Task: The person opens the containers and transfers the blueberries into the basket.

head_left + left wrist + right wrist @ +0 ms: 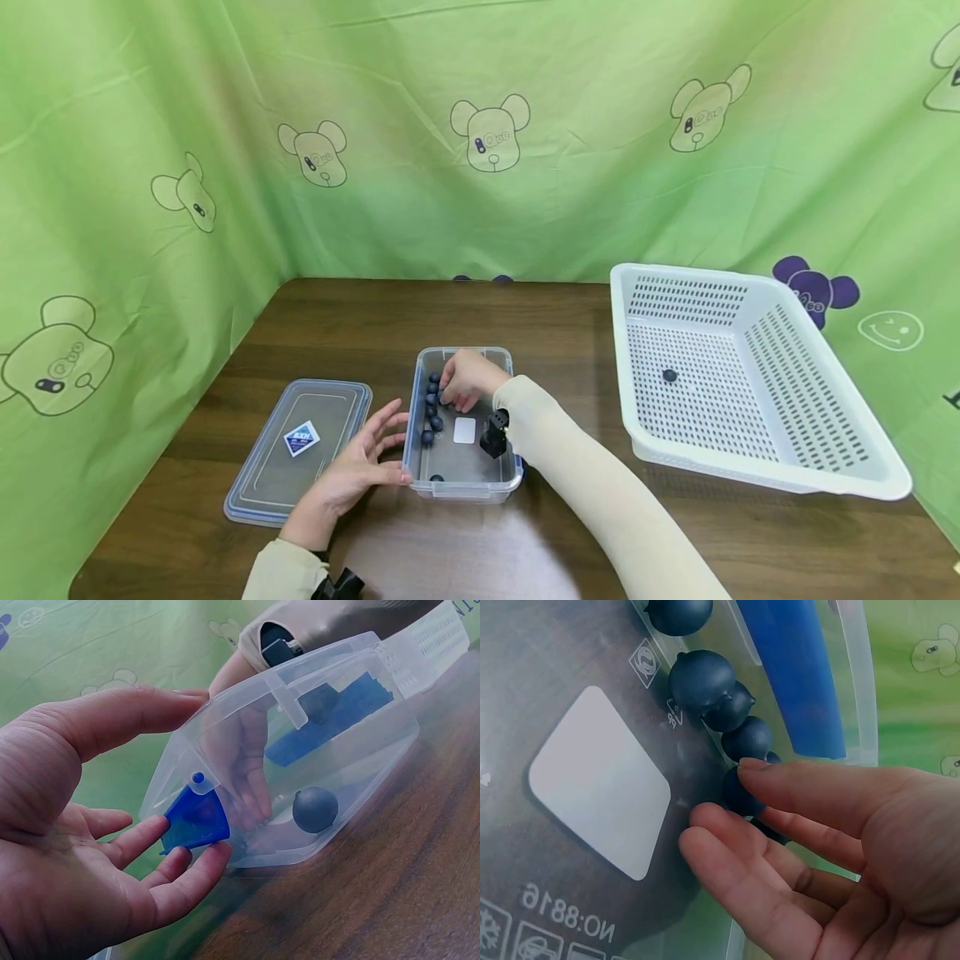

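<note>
While the relaxed left grip (pixel 367 454) touches the clear rectangular plastic container (pixel 461 492) on the brown wooden tabletop (pixel 558 346), the right grip (pixel 467 379) reaches inside, its thumb at one round dark-blue ball (pixel 739 793) among similar balls (pixel 703 680); whether that ball is pinched, I cannot tell.

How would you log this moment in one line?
left hand: touching clear box and blue clip | right hand: inside box, at dark balls | white basket: one dark ball | lid: off, on table
</note>
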`<action>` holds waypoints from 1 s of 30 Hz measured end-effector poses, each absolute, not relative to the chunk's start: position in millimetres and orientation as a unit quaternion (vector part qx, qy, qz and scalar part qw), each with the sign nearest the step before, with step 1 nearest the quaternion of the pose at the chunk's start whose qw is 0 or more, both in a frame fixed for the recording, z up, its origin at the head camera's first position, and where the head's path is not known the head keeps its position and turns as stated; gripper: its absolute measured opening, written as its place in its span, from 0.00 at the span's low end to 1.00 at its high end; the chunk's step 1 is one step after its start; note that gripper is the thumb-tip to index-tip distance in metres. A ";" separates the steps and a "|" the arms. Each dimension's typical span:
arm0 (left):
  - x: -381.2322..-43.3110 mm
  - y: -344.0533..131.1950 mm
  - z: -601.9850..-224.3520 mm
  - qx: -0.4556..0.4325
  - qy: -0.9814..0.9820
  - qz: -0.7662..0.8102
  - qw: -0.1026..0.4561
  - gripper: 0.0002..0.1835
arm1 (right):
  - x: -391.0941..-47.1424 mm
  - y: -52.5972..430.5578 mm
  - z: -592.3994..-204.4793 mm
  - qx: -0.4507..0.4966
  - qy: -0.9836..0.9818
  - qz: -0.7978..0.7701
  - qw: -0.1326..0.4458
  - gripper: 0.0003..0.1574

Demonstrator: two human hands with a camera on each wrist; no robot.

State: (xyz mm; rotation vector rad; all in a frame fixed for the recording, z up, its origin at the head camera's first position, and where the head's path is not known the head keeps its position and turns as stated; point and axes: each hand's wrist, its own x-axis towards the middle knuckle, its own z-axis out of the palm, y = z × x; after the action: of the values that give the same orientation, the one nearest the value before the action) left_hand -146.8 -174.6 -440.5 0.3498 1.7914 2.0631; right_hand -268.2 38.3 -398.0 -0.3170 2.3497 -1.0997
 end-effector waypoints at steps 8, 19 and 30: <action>-146.5 -175.2 -438.7 0.128 0.638 0.734 0.193 0.59 | -269.7 39.2 -397.2 -0.128 0.871 -0.392 0.267 0.05; -146.4 -173.4 -439.1 0.135 0.639 0.733 0.192 0.59 | -276.0 52.9 -373.6 -0.151 0.884 -0.364 0.253 0.04; -146.3 -174.0 -439.3 0.132 0.639 0.733 0.191 0.59 | -287.2 86.3 -331.8 -0.178 0.893 -0.332 0.246 0.06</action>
State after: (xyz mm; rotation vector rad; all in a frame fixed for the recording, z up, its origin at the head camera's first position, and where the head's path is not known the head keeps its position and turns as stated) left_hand -146.3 -174.0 -439.3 0.3699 1.7959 2.0587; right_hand -287.2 86.3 -331.8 -0.4846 2.4360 -0.9052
